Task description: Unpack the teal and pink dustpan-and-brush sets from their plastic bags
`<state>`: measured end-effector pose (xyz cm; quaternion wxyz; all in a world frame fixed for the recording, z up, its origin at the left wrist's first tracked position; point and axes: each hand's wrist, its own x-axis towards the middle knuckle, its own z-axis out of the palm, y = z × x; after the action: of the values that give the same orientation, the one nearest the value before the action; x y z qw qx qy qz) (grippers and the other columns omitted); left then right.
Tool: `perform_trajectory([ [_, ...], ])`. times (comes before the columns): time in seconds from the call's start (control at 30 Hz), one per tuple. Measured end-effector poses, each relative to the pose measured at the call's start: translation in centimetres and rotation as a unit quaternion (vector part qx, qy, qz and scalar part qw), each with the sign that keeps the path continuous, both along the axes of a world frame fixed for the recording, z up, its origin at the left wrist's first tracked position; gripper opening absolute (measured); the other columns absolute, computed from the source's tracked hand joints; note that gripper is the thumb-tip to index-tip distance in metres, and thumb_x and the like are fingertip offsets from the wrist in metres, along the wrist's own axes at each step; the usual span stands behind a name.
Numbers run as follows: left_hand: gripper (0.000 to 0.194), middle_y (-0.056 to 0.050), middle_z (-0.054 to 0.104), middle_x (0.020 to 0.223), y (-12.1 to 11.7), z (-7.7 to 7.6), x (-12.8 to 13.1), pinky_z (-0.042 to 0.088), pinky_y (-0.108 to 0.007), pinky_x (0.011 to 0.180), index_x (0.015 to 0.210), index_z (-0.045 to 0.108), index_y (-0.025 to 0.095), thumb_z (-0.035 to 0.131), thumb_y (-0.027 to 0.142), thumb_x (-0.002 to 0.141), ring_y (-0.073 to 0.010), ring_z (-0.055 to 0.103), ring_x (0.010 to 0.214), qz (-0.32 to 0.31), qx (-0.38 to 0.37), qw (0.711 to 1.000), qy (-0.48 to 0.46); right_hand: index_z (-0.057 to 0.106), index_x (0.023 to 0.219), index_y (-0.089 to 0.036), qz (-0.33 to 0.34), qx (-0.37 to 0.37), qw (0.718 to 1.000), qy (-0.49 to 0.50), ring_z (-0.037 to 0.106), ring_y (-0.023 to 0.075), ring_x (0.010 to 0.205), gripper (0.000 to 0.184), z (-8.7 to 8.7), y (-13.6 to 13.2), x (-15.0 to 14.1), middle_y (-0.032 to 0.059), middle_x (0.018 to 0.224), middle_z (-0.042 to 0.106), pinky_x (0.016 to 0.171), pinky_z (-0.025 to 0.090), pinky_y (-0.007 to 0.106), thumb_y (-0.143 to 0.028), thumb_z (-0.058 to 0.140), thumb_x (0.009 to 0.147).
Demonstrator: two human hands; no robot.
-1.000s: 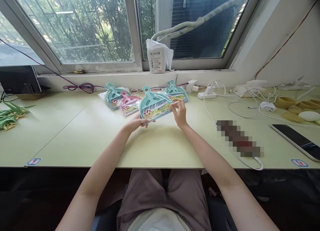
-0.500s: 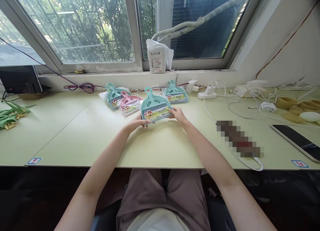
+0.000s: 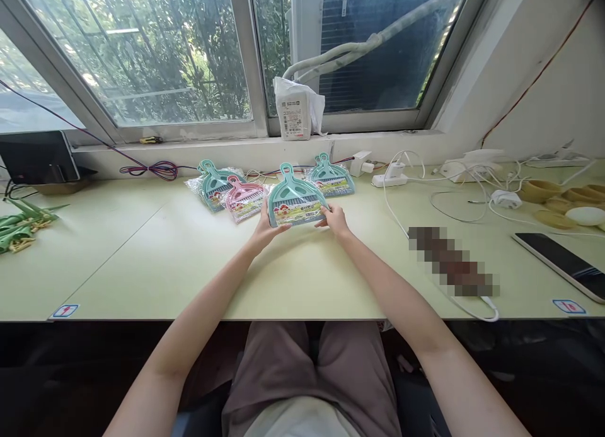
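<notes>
my left hand (image 3: 267, 231) sits higher on the pan (image 3: 297, 200) than before; with my right hand (image 3: 335, 220), i grip its lower sides over the table (image 3: 302, 279). i'm likely steadying it; shifting it calls for even pressure.

My teal dustpan (image 3: 293, 191) looks like smooth plastic under glossy, crinkly clear wrap (image 3: 309, 197), w/ a shiny printed label (image 3: 297, 212); pink dustpan (image 3: 243, 196) nearby = same plastic + film. Tabletop (image 3: 302, 279) is smooth w/ a semi-gloss sheen, my trousers (image 3: 309, 374) matt cloth. Phone (image 3: 562, 263) has a glossy blk screen, window frame (image 3: 250, 58) dull grey metal.
</notes>
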<state>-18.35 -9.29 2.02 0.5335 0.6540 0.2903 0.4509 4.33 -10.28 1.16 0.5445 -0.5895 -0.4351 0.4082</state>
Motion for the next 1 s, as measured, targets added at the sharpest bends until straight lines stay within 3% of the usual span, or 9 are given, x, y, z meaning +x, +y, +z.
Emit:
perform_trajectory([
  [0.07, 0.112, -0.012, 0.041, 0.15, 0.1, -0.3, 0.2, 0.046, -0.052, 0.104, 0.156, 0.004, 0.032, 0.078, 0.039, 0.072, -0.0325, 0.045, 0.132, 0.038, -0.001, 0.999, -0.005, 0.058, 0.095, -0.015, 0.003, 0.0, 1.0, -0.016, 0.062, 0.0083, 0.04, 0.012, -0.1, 0.0, -0.2, 0.0019, 0.086, 0.064, 0.048, 0.053, 0.021, -0.018, 0.047, 0.094],
  [0.17, 0.083, -0.009, 0.053, 0.139, 0.5, -0.8, 0.4, 0.055, -0.046, 0.092, 0.151, 0.025, 0.031, 0.067, 0.044, 0.08, -0.0286, 0.055, 0.122, 0.092, -0.027, 0.995, -0.026, 0.057, 0.095, -0.016, 0.014, 0.006, 0.999, -0.036, 0.061, 0.0066, 0.039, 0.011, -0.4, 0.0, -0.6, 0.0013, 0.091, 0.063, 0.047, 0.051, 0.02, -0.018, 0.046, 0.094],
  [0.27, 0.057, -0.009, 0.063, 0.121, 1.1, -1.3, 0.3, 0.06, -0.039, 0.077, 0.132, 0.048, 0.025, 0.064, 0.046, 0.081, -0.0252, 0.064, 0.105, 0.139, -0.054, 0.988, -0.03, 0.056, 0.094, -0.018, 0.023, 0.015, 0.998, -0.049, 0.06, 0.0061, 0.039, 0.01, -0.7, 0.1, -1.1, 0.001, 0.093, 0.063, 0.045, 0.049, 0.02, -0.023, 0.048, 0.094],
  [0.33, 0.047, -0.009, 0.067, 0.107, 1.3, -1.5, 0.0, 0.06, -0.037, 0.071, 0.118, 0.055, 0.021, 0.064, 0.048, 0.08, -0.0237, 0.067, 0.094, 0.155, -0.07, 0.985, -0.028, 0.055, 0.094, -0.019, 0.035, 0.016, 0.998, -0.056, 0.061, 0.0068, 0.041, 0.01, -0.9, 0.1, -1.5, 0.0013, 0.095, 0.064, 0.045, 0.048, 0.02, -0.027, 0.048, 0.094],
  [0.43, 0.043, -0.008, 0.067, 0.096, 1.6, -1.7, -0.2, 0.06, -0.037, 0.068, 0.109, 0.056, 0.019, 0.063, 0.047, 0.078, -0.0223, 0.067, 0.086, 0.171, -0.079, 0.982, -0.027, 0.053, 0.1, -0.021, 0.061, 0.01, 0.996, -0.066, 0.065, 0.0087, 0.048, 0.013, -1.0, -0.1, -1.8, 0.0025, 0.105, 0.066, 0.048, 0.049, 0.021, -0.031, 0.046, 0.095],
  [0.53, 0.042, -0.007, 0.066, 0.099, 1.6, -1.8, -0.1, 0.06, -0.037, 0.067, 0.114, 0.055, 0.02, 0.061, 0.043, 0.079, -0.0222, 0.066, 0.086, 0.186, -0.073, 0.979, -0.027, 0.049, 0.104, -0.023, 0.077, 0.01, 0.995, -0.056, 0.069, 0.0105, 0.056, 0.025, -0.8, -0.6, -2.0, 0.0039, 0.116, 0.065, 0.049, 0.049, 0.021, -0.046, 0.044, 0.095],
  [0.63, 0.042, -0.008, 0.065, 0.107, 1.5, -1.9, 0.1, 0.06, -0.036, 0.066, 0.117, 0.054, 0.02, 0.06, 0.041, 0.08, -0.023, 0.065, 0.09, 0.185, -0.07, 0.98, -0.024, 0.049, 0.105, -0.024, 0.074, 0.025, 0.995, -0.058, 0.071, 0.0126, 0.059, 0.044, -0.8, -1.0, -2.2, 0.004, 0.114, 0.066, 0.048, 0.049, 0.02, -0.06, 0.058, 0.084],
  [0.8, 0.04, -0.009, 0.062, 0.114, 1.3, -1.8, 0.5, 0.061, -0.034, 0.062, 0.11, 0.051, 0.019, 0.062, 0.042, 0.08, -0.0236, 0.066, 0.092, 0.166, -0.066, 0.984, -0.022, 0.054, 0.097, -0.02, 0.024, 0.036, 0.998, -0.041, 0.066, 0.0118, 0.047, 0.041, -1.1, -0.9, -2.3, 0.0031, 0.1, 0.07, 0.045, 0.05, 0.022, -0.049, 0.074, 0.075],
  [1.0, 0.045, -0.008, 0.065, 0.1, 1.0, -1.5, 0.7, 0.059, -0.031, 0.051, 0.108, 0.046, 0.017, 0.06, 0.051, 0.082, -0.0163, 0.068, 0.063, 0.134, -0.058, 0.989, 0.005, 0.057, 0.093, -0.02, 0.016, 0.055, 0.998, -0.022, 0.062, 0.0109, 0.043, 0.029, -1.0, -0.3, -1.7, 0.0017, 0.091, 0.07, 0.047, 0.054, 0.026, -0.041, 0.072, 0.079],
])
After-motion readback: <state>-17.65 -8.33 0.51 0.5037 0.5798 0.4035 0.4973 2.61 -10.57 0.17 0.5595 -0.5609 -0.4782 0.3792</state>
